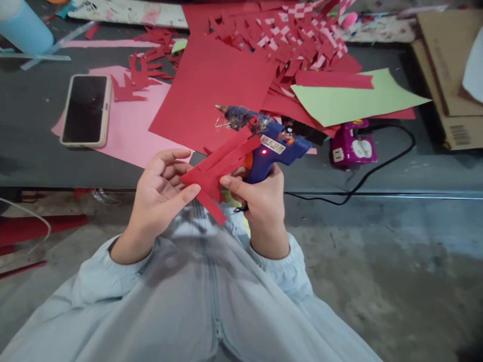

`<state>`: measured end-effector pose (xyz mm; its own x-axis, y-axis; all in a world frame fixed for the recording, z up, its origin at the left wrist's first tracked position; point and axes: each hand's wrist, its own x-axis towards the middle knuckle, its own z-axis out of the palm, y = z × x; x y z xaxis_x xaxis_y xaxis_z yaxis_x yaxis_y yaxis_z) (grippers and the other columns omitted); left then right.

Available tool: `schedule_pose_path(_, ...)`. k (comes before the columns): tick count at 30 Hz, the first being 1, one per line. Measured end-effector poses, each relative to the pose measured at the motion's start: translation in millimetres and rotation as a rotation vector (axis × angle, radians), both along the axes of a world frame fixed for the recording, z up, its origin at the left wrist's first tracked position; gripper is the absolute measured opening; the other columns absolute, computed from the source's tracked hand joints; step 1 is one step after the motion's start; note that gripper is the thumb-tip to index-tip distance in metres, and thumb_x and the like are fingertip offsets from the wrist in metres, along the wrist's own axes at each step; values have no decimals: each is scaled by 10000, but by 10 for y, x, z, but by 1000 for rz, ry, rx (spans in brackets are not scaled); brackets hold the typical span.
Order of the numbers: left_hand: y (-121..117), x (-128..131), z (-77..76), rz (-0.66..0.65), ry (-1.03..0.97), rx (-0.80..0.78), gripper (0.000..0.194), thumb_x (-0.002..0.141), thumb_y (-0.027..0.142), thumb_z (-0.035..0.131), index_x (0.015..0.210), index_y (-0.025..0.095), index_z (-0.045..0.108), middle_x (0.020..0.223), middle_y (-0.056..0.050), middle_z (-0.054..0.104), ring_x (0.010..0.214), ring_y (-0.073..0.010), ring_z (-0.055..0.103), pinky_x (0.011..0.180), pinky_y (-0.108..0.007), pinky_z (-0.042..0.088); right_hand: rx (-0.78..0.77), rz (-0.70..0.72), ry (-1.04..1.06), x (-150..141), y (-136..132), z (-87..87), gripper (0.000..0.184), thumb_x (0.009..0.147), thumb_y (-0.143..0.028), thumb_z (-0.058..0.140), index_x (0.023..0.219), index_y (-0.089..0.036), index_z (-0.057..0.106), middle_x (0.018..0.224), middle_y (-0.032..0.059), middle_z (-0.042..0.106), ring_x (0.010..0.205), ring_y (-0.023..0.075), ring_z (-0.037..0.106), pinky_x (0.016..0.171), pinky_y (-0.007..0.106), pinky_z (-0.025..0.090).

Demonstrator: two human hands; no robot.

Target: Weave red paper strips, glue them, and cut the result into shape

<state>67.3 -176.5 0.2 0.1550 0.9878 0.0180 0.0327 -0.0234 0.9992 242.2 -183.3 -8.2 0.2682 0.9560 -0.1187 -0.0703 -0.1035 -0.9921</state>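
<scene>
Between my two hands is a red paper piece (206,176) made of several strips, some spreading to the upper right and one pointing down. My left hand (156,188) pinches its left end between thumb and fingers. With my right hand (264,201) I grip the handle of a blue hot glue gun (269,148), and my right thumb also presses on the paper's edge. The gun's red light is lit. Its nozzle points to the upper left, above a large red paper sheet (222,80). The fingers of my right hand are partly hidden behind the paper and the gun.
A phone (85,110) rests on pink paper (132,136) at the left. Cut red and pink woven strips (290,37) are heaped at the back. Green paper (354,95), a purple power adapter (353,146) with a black cord (372,173), and cardboard (449,65) occupy the right side.
</scene>
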Motion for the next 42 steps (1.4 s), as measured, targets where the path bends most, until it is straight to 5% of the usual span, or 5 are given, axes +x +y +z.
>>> schedule_pose_path(14,495,-590,-1,-41,122,22,435,724,338,835,1102,279,628,785,24,686,694,-148,635,621,-316,545,-45,-43,-70,203,-58,16,358,571,-282,815,888,-215,664,555,-81,630,367,50,386,364,219,346)
schedule_pose_path(21,902,-693,-34,-129,768,250,431,770,330,742,1185,293,628,872,-24,713,756,-234,671,706,-419,539,-44,-48,-286,220,-174,-69,295,685,-367,776,905,-213,654,541,-46,626,420,126,549,423,267,445)
schedule_pose_path(26,650,-470,132,-4,1064,612,304,899,314,597,1182,209,636,1178,-112,676,1149,-344,638,934,-519,521,59,-101,-628,229,-217,-213,288,798,-437,698,987,-225,652,601,-6,639,473,177,593,475,311,470)
schedule_pose_path(32,75,-107,342,-105,691,473,233,922,390,637,753,235,596,659,44,638,568,-101,560,557,-262,436,278,32,-949,180,-261,-199,284,841,-346,621,1111,-260,613,797,28,740,644,211,695,543,289,479)
schedule_pose_path(42,-131,-111,440,-127,770,229,402,873,516,673,622,218,578,473,86,518,436,-72,452,448,-231,298,465,292,-1056,158,-329,-158,356,843,-281,564,1189,-230,634,837,36,766,663,185,696,589,260,499)
